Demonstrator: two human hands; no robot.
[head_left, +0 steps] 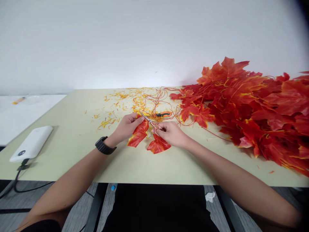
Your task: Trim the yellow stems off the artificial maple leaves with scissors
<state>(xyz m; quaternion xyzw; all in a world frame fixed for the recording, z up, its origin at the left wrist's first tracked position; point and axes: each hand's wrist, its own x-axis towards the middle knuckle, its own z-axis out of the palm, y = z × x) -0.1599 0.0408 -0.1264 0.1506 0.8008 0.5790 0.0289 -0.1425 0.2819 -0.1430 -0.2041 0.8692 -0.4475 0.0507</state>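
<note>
My left hand (129, 125) pinches a red-orange artificial maple leaf (139, 133) with yellow edges near its top. In my right hand (172, 132) is a small pair of scissors (150, 120) with copper-coloured handles. Its blades point up and left and reach the leaf's upper edge beside my left thumb. Just below my right hand a second red leaf (159, 144) hangs or lies; I cannot tell whether my fingers touch it. Behind the scissors lies a tool with an orange and black handle (164, 114).
A big heap of red maple leaves (243, 103) covers the table's right side. Thin red cords (160, 96) tangle at the back, among yellow-orange clippings (116, 112). A white power bank (33, 143) with a black cable lies at the left. A wall (145, 42) stands behind.
</note>
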